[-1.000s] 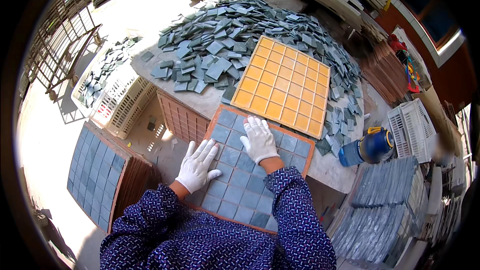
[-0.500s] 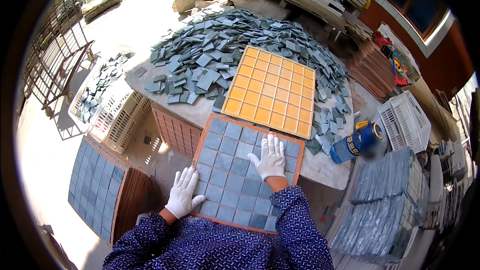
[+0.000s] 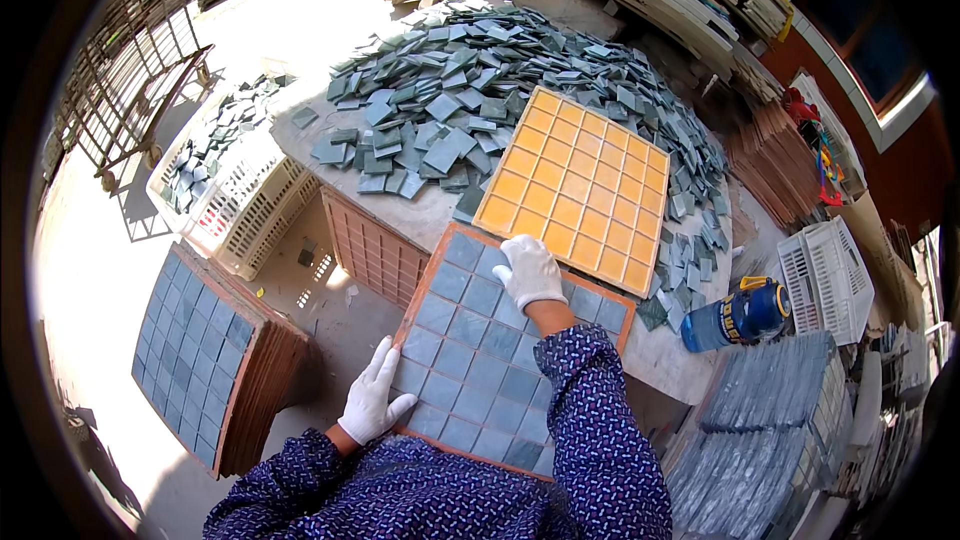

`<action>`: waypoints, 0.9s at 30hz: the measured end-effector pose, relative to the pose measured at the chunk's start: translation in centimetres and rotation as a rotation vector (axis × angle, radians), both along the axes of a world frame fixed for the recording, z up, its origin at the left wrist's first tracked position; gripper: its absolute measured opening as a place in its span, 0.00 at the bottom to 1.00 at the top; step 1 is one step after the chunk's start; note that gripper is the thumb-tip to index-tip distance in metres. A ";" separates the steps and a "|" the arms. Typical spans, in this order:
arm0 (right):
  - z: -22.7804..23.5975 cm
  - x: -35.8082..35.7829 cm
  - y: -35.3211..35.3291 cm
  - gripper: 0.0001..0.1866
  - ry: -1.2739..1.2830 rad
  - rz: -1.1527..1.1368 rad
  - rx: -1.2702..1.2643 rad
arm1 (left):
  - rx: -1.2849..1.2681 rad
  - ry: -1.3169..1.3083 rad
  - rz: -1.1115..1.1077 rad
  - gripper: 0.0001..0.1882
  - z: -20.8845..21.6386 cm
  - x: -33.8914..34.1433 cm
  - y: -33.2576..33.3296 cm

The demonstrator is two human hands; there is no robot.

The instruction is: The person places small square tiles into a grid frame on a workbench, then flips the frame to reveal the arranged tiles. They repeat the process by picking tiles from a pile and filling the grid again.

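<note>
Left of centre, low down, see the left hand (image 3: 370,401) against the side of the mid-frame tiled panel (image 3: 472,340), with grip released: press lightly, evenly! Dead centre, at the top edge, watch the right hand (image 3: 531,277): bent, cannot tell whether clasping. Don't nudge the yellow grid (image 3: 572,192) just beyond!

Right hand (image 3: 530,274) shifted from flat on tiles (image 3: 468,330) to tray's (image 3: 627,325) far edge, fingers curled; left hand (image 3: 373,403) slid nearer the body.
</note>
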State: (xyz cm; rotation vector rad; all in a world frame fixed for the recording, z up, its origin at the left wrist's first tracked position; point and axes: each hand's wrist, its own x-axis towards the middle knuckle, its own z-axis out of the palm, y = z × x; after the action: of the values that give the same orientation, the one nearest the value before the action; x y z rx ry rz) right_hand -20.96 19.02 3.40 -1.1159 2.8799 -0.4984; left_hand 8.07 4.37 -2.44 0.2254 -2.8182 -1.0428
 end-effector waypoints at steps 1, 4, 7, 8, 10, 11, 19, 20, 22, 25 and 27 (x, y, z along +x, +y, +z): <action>0.5 0.1 -0.2 0.16 -0.018 -0.018 0.019 | 0.012 -0.002 0.002 0.43 0.2 -0.1 0.0; 1.8 -0.2 -0.1 0.14 -0.238 -0.110 -0.085 | 0.047 0.015 0.008 0.43 -0.1 0.0 -0.2; 2.5 -2.1 2.4 0.11 -0.308 -0.218 -0.469 | 0.051 0.034 -0.004 0.42 0.0 -0.1 -0.5; 3.6 -3.3 4.2 0.10 -0.417 -0.302 -0.664 | 0.048 0.044 -0.025 0.42 0.3 -0.4 -0.6; 4.7 -3.9 4.8 0.08 -0.563 -0.372 -0.813 | 0.055 0.014 -0.006 0.42 0.3 -0.2 -0.7; 5.3 -3.8 4.9 0.08 -0.584 -0.366 -0.768 | 0.060 0.008 -0.002 0.42 0.2 -0.4 -0.7; 0.1 -0.8 1.3 0.06 -0.332 -0.184 -0.314 | 0.088 0.004 -0.016 0.40 -0.1 -0.7 -1.0; -0.4 -0.8 1.1 0.06 -0.179 -0.123 -0.290 | 0.086 0.006 -0.017 0.40 -0.1 -0.8 -1.1; -1.0 -0.8 1.3 0.05 -0.029 -0.023 -0.247 | 0.089 0.013 -0.020 0.40 -0.1 -0.8 -1.2; -0.6 -0.8 1.0 0.06 -0.038 -0.103 -0.136 | 0.107 0.006 -0.013 0.40 0.0 -0.7 -1.2; -0.3 -0.9 1.0 0.06 0.047 -0.077 -0.058 | 0.121 0.002 -0.006 0.40 0.0 -0.7 -1.1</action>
State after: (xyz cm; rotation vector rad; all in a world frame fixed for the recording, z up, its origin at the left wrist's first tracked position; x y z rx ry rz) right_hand -21.86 20.02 3.06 -1.0411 2.9774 -0.5696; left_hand 7.40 3.27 -2.48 0.2277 -2.7588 -1.2150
